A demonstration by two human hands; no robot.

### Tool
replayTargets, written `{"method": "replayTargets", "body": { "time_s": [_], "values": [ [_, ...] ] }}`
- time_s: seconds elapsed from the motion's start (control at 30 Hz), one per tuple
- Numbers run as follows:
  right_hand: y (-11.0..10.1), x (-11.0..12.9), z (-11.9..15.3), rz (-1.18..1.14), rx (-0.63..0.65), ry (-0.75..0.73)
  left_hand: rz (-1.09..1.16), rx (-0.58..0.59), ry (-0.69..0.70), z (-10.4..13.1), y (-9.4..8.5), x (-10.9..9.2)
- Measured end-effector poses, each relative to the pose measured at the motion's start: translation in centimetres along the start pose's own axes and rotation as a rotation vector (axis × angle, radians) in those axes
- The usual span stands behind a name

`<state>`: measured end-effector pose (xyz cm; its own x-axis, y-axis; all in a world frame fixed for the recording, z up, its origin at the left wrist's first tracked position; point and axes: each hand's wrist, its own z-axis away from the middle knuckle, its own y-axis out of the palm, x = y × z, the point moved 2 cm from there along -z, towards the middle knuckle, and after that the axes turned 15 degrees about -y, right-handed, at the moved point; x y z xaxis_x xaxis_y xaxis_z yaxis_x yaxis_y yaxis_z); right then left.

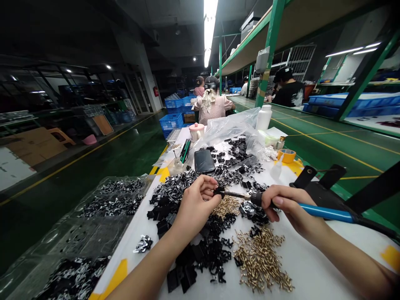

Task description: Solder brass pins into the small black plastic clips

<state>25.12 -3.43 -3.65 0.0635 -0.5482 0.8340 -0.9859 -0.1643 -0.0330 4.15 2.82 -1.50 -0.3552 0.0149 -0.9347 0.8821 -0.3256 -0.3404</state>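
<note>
My left hand is closed, pinching a small black plastic part between thumb and fingers. My right hand grips a blue-handled soldering iron, with its metal shaft pointing left. The iron's tip meets the black part; the exact contact is hidden by its small size. Below my hands lie a heap of brass-coloured bent pins and a smaller pile of brass pins. Loose black plastic parts and black-and-silver clips spread around my left hand.
A phone, a lidded mug, a white bottle and yellow tape stand farther back. Clear plastic trays of parts lie left. A black metal bracket is at right. A co-worker sits ahead.
</note>
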Motion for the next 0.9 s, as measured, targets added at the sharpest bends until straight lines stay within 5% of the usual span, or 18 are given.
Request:
{"method": "replayTargets", "body": {
  "time_s": [0.9],
  "values": [
    [-0.31, 0.1, -0.36, -0.049, -0.048, -0.017, 0.128, 0.067, -0.023, 0.58, -0.12, -0.81]
  ]
}}
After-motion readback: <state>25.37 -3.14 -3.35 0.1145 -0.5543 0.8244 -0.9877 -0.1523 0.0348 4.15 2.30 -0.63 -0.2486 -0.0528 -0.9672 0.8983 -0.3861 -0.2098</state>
